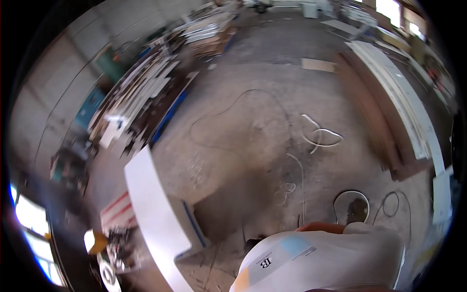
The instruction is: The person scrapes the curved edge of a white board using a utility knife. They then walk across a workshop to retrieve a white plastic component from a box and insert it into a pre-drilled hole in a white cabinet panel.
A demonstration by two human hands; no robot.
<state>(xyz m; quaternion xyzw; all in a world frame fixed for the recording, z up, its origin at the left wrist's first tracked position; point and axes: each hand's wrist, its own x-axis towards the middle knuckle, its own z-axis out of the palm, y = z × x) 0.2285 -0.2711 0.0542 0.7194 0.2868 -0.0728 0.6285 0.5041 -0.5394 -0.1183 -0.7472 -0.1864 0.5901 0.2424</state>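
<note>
Neither of my hands shows clearly. Beyond my white printed shirt (321, 258), which fills the lower middle, a short stretch of bare forearm (321, 227) emerges beside a pale sleeve (362, 228); the hand belonging to it is hidden. No held object can be made out. To the left of my body stands a long white-topped table or panel (155, 214) with a blue strip along part of its side. A white hose or cable loop (352, 192) lies on the floor just past the sleeve.
Stacked boards and strips (136, 92) line the left side, and another pile of sheets (209, 34) lies farther back. Long brown and white panels (389, 107) run along the right. White curled strips (321, 134) and a thin dark cable (233, 104) lie on the concrete floor.
</note>
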